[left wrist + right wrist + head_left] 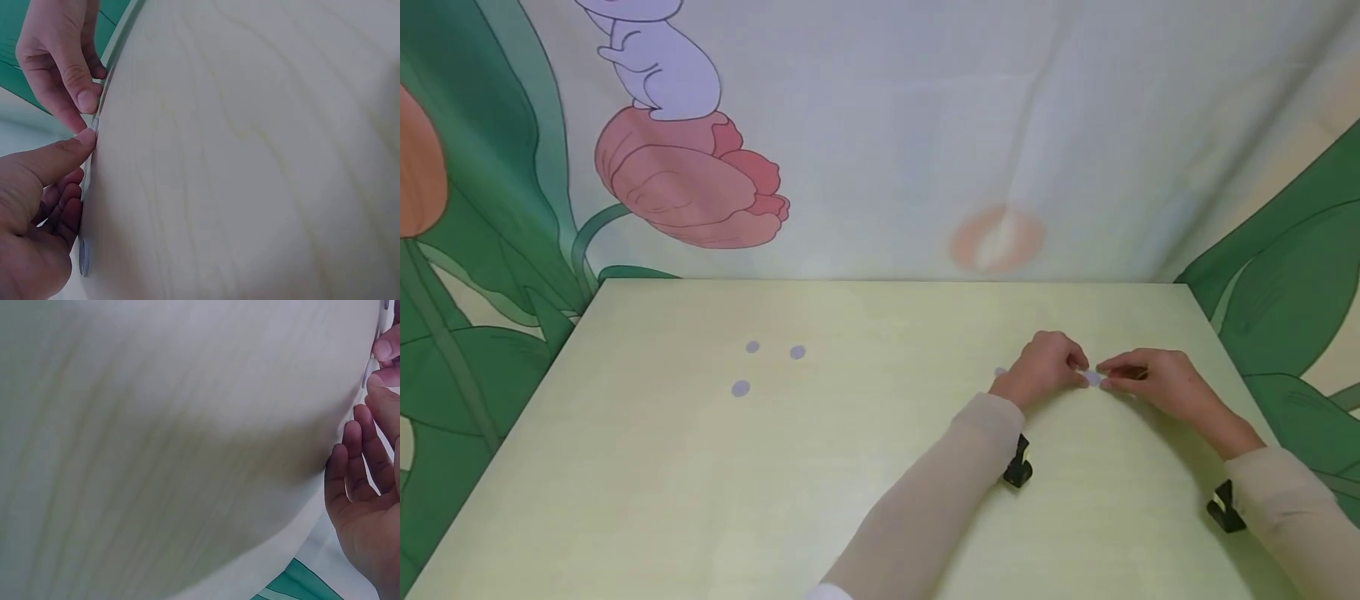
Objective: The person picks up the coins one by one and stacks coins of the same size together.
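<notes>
A small flat lilac disc (1092,378) is at the right side of the table, between the fingertips of both hands. My left hand (1043,367) pinches its left edge with thumb and fingers; in the left wrist view, the left thumb (78,137) presses at the disc's rim (95,123). From the other side my right hand (1157,379) pinches the right edge, its thumb and forefinger close together. In the right wrist view, the right hand's other fingers (353,459) spread loosely by the tabletop. A second lilac disc (1000,372) lies partly hidden behind the left wrist.
Three more lilac discs, one of them the nearest disc (741,388), lie apart on the left half of the pale wood-grain table (865,458). A printed curtain (880,150) hangs behind the table's far edge. Black wrist mounts (1018,465) show below both sleeves.
</notes>
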{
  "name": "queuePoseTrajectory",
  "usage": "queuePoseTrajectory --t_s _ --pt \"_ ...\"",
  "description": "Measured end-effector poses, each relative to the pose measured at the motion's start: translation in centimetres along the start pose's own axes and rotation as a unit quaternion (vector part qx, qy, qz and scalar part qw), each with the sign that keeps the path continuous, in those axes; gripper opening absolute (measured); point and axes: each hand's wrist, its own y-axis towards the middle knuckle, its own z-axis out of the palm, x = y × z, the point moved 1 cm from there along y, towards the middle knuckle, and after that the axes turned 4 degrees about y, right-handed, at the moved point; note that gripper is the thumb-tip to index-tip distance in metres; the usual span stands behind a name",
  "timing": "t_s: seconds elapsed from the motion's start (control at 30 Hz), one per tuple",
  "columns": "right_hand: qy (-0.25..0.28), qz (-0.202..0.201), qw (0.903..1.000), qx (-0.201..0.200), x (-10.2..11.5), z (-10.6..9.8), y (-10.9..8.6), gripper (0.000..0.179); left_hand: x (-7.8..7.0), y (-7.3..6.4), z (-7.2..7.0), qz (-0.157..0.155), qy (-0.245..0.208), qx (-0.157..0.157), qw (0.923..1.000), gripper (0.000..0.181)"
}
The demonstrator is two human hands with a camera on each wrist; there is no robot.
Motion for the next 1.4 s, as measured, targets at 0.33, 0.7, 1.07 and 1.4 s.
queuePoseTrajectory --t_s 0.33,0.7,1.07,1.4 --pt "0.006 0.012 0.9999 -0.007 0.1 -0.1 0.3 0.027 0.4 0.6 0.3 -0.012 -0.017 -0.026 0.9995 0.014" --pt "0.025 0.063 0.9976 0.017 -0.6 0.1 0.7 0.032 0.9 0.8 -0.1 -0.011 -0.046 -0.016 0.9988 0.006" --pt "0.015 0.055 0.9984 0.007 -0.5 0.4 0.7 0.024 0.3 0.9 -0.3 -0.037 -0.024 0.000 0.9990 0.004" --pt "0.013 0.041 0.9991 -0.002 0.0 0.3 0.4 0.021 -0.1 0.8 0.0 -0.053 -0.006 0.002 0.9986 0.004"
